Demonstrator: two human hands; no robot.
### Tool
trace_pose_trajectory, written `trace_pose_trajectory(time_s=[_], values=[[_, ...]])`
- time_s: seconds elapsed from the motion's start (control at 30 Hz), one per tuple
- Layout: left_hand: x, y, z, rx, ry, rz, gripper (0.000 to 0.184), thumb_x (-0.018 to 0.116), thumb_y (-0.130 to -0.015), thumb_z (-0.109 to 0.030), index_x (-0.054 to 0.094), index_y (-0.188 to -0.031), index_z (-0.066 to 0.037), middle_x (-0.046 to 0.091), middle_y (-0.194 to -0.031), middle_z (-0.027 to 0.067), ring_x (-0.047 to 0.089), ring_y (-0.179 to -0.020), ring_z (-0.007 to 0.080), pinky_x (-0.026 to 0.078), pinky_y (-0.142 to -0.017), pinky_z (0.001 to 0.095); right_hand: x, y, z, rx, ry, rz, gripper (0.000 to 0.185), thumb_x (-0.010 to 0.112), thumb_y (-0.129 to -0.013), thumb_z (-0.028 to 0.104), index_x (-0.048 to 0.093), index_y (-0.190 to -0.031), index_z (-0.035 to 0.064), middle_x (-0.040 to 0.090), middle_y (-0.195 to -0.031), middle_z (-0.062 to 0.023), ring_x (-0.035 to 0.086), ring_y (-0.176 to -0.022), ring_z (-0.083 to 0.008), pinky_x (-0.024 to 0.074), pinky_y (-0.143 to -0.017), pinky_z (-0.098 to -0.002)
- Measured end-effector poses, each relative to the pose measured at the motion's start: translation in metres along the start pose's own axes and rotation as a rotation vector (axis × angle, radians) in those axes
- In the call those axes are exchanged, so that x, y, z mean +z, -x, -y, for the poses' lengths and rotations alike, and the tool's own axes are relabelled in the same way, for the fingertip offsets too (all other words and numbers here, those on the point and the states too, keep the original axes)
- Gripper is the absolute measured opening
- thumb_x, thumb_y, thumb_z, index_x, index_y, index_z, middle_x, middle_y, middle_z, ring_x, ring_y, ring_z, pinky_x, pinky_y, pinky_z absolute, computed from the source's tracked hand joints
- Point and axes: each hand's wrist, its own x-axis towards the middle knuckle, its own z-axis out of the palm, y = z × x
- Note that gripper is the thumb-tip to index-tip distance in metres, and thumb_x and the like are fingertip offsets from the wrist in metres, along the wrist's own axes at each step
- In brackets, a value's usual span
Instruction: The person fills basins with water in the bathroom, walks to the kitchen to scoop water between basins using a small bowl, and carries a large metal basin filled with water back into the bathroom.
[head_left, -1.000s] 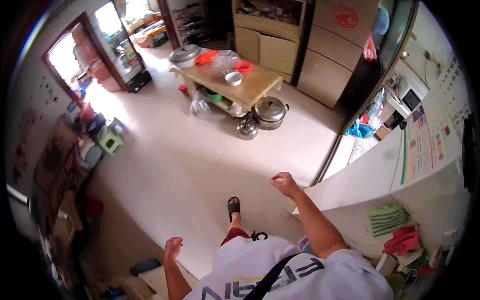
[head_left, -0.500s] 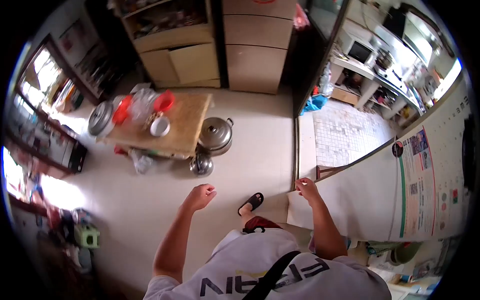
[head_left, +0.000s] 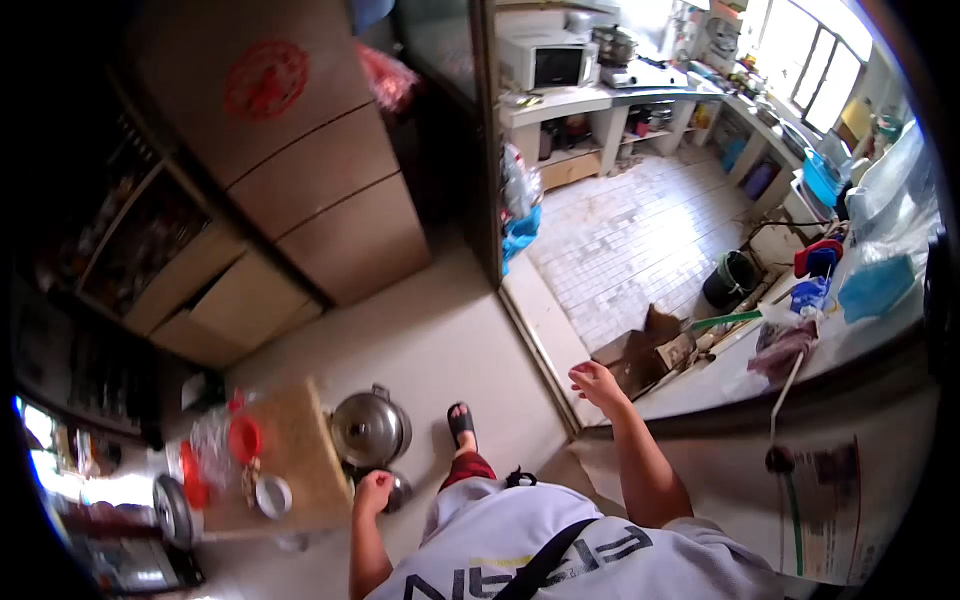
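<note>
My left hand hangs low with its fingers curled in, and nothing shows in it. Just past it are a large lidded metal pot and a smaller metal pot, both on the floor beside a low wooden table. My right hand is held out near the kitchen doorway, fingers loosely bent and a little apart, holding nothing I can see. It appears above the door track, apart from it as far as I can tell.
On the table are a red bowl, a white bowl and plastic bags. A tall fridge stands ahead left. Through the doorway are a tiled floor, a counter with a microwave, and a dark bucket. Brown cardboard lies by the threshold.
My view has swung right toward the kitchen, so the table and pots now sit lower left. My left hand is lower in view; my right hand's fingers look looser.
</note>
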Motion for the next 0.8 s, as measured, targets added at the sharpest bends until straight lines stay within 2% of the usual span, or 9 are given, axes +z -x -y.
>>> trace_pose_trajectory(time_s=[0.1,0.17,0.23,0.3,0.37,0.47,0.6,0.73,0.8], values=[[-0.009,-0.097,-0.054,0.063,-0.09,0.125,0.029,0.068,-0.083,-0.029,0.069,-0.095,-0.003,0.07,-0.09,0.0156,0.067,-0.084,0.0291,0.052,-0.078,0.0376,-0.046,-0.057,0.003,0.042,-0.011,-0.177,0.025,0.064,-0.091,0.023,0.061,-0.105,0.0027,0.065,-0.096,-0.0067,0.063,-0.079,-0.0135,0.0503,-0.063,-0.0277],[-0.019,-0.154,-0.146,0.046,-0.275,0.182,0.03,0.067,-0.082,-0.029,0.068,-0.099,-0.004,0.069,-0.097,0.0176,0.066,-0.092,0.0314,0.051,-0.083,0.0394,-0.077,-0.085,0.005,0.037,0.073,-0.417,0.025,0.064,-0.09,0.021,0.06,-0.105,0.0017,0.065,-0.096,-0.0076,0.062,-0.077,-0.0133,0.0503,-0.062,-0.0277],[-0.01,-0.224,-0.215,0.2,-0.33,0.265,0.03,0.065,-0.083,-0.03,0.068,-0.099,-0.005,0.069,-0.097,0.0177,0.066,-0.093,0.0321,0.051,-0.085,0.04,-0.111,-0.102,0.02,0.149,0.112,-0.484,0.027,0.064,-0.09,0.022,0.058,-0.108,0.0029,0.063,-0.097,-0.0078,0.064,-0.077,-0.0153,0.0506,-0.063,-0.0281],[0.005,-0.295,-0.301,0.388,-0.433,0.324,0.034,0.063,-0.083,-0.034,0.068,-0.099,-0.004,0.069,-0.097,0.0173,0.065,-0.094,0.033,0.051,-0.085,0.0415,-0.127,-0.099,0.072,0.155,-0.138,-0.527,0.028,0.063,-0.091,0.024,0.057,-0.11,0.0047,0.063,-0.098,-0.0071,0.065,-0.079,-0.0165,0.0507,-0.064,-0.0287],[0.02,-0.346,-0.388,0.582,-0.417,0.387,0.033,0.062,-0.084,-0.033,0.067,-0.098,-0.003,0.068,-0.097,0.0174,0.065,-0.093,0.0331,0.051,-0.084,0.0418,-0.139,-0.101,0.1,0.142,-0.21,-0.576,0.027,0.062,-0.092,0.026,0.057,-0.11,0.0067,0.063,-0.099,-0.0069,0.066,-0.08,-0.0173,0.051,-0.066,-0.0302],[0.056,-0.387,-0.547,0.851,-0.231,0.462,0.027,0.064,-0.084,-0.028,0.067,-0.095,-0.003,0.068,-0.097,0.0181,0.065,-0.092,0.0328,0.051,-0.081,0.0404,-0.165,-0.128,0.12,0.156,-0.287,-0.633,0.028,0.061,-0.092,0.027,0.057,-0.11,0.0067,0.063,-0.1,-0.0073,0.067,-0.083,-0.0187,0.0518,-0.068,-0.0312],[0.109,-0.39,-0.717,0.967,-0.053,0.667,0.03,0.065,-0.087,-0.027,0.066,-0.101,0.0,0.068,-0.095,0.017,0.067,-0.088,0.0276,0.053,-0.078,0.0365,-0.215,-0.178,0.13,0.209,-0.357,-0.664,0.028,0.061,-0.091,0.026,0.057,-0.11,0.0056,0.064,-0.096,-0.0067,0.067,-0.082,-0.0179,0.0518,-0.066,-0.0305],[0.171,-0.409,-0.82,1.085,-0.073,0.815,0.033,0.065,-0.087,-0.028,0.065,-0.105,0.0,0.068,-0.098,0.0184,0.067,-0.089,0.0283,0.053,-0.079,0.0364,-0.291,-0.256,0.112,0.163,-0.528,-0.716,0.027,0.062,-0.091,0.027,0.059,-0.106,0.005,0.064,-0.092,-0.0052,0.066,-0.079,-0.0162,0.0513,-0.064,-0.0299],[0.204,-0.449,-0.848,1.103,-0.262,0.719,0.034,0.065,-0.087,-0.029,0.066,-0.104,0.0,0.068,-0.098,0.0193,0.067,-0.089,0.0301,0.053,-0.079,0.038,-0.327,-0.303,0.116,0.234,-0.556,-0.712,0.026,0.062,-0.091,0.025,0.058,-0.106,0.0043,0.065,-0.092,-0.0065,0.066,-0.08,-0.0163,0.0522,-0.065,-0.0292]])
